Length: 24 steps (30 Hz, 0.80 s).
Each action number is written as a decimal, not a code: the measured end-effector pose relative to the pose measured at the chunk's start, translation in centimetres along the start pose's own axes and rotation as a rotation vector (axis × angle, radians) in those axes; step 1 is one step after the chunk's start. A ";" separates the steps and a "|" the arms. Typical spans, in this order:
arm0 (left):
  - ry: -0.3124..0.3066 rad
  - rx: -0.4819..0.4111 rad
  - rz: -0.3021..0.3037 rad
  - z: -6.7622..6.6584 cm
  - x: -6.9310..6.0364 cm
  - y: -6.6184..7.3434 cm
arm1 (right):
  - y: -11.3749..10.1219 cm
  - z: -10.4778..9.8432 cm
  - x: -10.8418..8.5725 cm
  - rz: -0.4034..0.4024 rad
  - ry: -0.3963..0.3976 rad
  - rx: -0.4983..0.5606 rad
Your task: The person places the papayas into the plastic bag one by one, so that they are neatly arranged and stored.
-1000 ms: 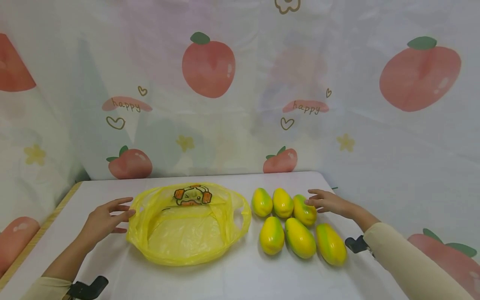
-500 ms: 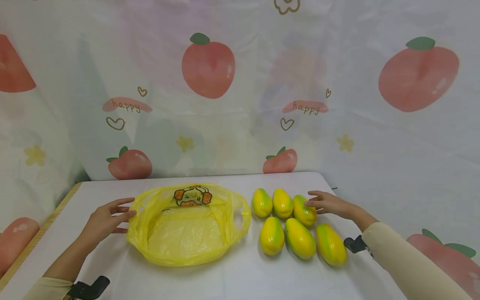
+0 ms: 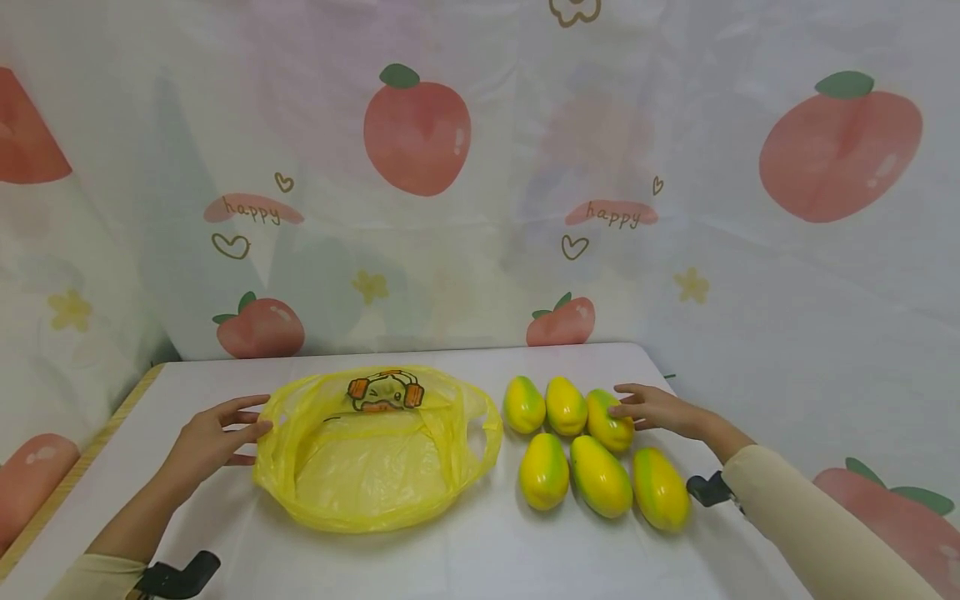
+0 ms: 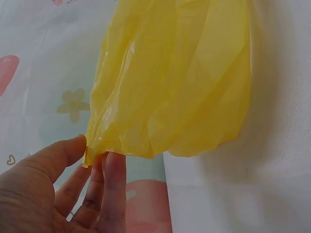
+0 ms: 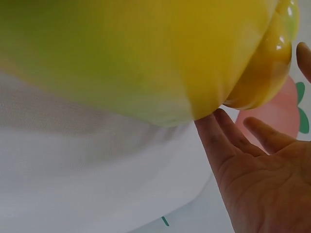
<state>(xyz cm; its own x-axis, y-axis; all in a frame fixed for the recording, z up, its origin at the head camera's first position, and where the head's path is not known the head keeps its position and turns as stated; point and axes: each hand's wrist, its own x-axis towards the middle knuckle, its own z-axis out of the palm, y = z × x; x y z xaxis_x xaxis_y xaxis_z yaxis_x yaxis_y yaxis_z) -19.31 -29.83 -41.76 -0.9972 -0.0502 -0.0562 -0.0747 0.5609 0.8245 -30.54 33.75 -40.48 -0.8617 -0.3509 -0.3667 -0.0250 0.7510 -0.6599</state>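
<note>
Barely anything has moved since the earlier frames: the right hand (image 3: 660, 410) sits only a touch lower, while the yellow bag (image 3: 375, 475) lies where it was. On the worktop (image 3: 480, 567), the bag spreads left of centre, its mouth wide. The left hand (image 3: 206, 442) is at its left edge, fingers loose and parted, the bag's corner between thumb and fingers; no firm grip shows. The right fingers are extended, unclenched, at the back-right fruit (image 3: 604, 429); contact is unclear. Six fruits stand in two rows, close against the bag's right handle (image 3: 491, 429), leaving hardly any gap. Wider room runs along the near side; the wooden left edge (image 3: 90, 450) stays well apart from the bag.
</note>
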 end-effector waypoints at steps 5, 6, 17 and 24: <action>0.000 0.001 -0.003 -0.1 -0.1 0.2 | 0.0 0.1 0.0 0.004 -0.007 0.004; 0.000 -0.001 -0.004 -0.1 -0.1 0.2 | 0.0 0.1 0.0 0.002 -0.011 0.005; 0.004 -0.019 -0.003 0.0 -0.2 0.2 | 0.1 0.2 0.1 -0.002 -0.022 0.026; 0.007 -0.020 0.003 0.0 -0.3 0.3 | 0.2 0.3 0.2 0.001 -0.018 0.036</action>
<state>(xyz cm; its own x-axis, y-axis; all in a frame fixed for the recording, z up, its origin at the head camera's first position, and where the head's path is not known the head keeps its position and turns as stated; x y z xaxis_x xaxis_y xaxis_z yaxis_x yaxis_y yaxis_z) -19.07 -29.65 -41.54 -0.9973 -0.0540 -0.0496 -0.0710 0.5443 0.8359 -30.55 33.70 -40.90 -0.8525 -0.3601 -0.3788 -0.0056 0.7311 -0.6822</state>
